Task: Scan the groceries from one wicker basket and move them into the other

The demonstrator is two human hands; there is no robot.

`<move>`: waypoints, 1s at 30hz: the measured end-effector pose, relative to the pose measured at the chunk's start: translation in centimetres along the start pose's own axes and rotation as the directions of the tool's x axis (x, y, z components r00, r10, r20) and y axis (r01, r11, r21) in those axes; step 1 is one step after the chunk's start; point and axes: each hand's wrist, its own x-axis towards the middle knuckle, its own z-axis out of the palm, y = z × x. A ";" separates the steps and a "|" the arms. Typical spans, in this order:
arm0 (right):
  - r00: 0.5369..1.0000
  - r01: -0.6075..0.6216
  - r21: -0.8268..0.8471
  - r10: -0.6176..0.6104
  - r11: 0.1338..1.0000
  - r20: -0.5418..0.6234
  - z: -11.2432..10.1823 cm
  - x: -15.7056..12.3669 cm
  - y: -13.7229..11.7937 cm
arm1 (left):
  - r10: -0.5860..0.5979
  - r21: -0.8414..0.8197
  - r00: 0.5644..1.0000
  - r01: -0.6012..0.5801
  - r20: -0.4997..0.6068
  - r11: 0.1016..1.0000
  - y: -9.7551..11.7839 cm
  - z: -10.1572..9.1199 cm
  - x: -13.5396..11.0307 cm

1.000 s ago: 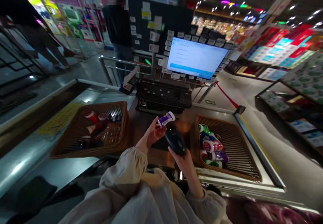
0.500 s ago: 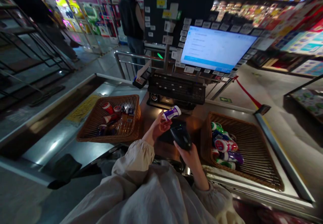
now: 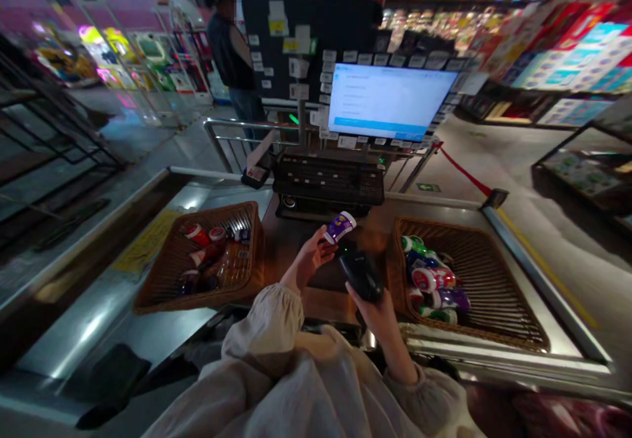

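Note:
My left hand [image 3: 310, 261] grips a small purple and white bottle [image 3: 338, 227], held tilted over the middle of the checkout counter. Just to its right, my right hand [image 3: 378, 307] is wrapped round a black handheld scanner [image 3: 359, 273] whose head points up at the bottle. A wicker basket [image 3: 158, 291] on the left holds several bottles and jars. Another wicker basket [image 3: 498, 293] on the right holds several small colourful bottles at its left end.
Behind the hands stand a black keyboard unit [image 3: 328, 180] and a lit monitor [image 3: 388, 102] ringed with paper notes. A metal rail [image 3: 232, 132] and a person [image 3: 230, 49] are beyond the counter. Store shelves [image 3: 567, 62] fill the right background.
The bottle has tipped more upright in my left hand. The scanner has stayed just below it. The camera view has shifted slightly.

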 end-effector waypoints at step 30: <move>0.740 -0.021 -0.074 -0.034 0.997 -0.671 -7.6 -5.4 -1.1 | 0.067 0.699 0.716 -0.650 0.695 -0.299 -8.1 22.9 13.4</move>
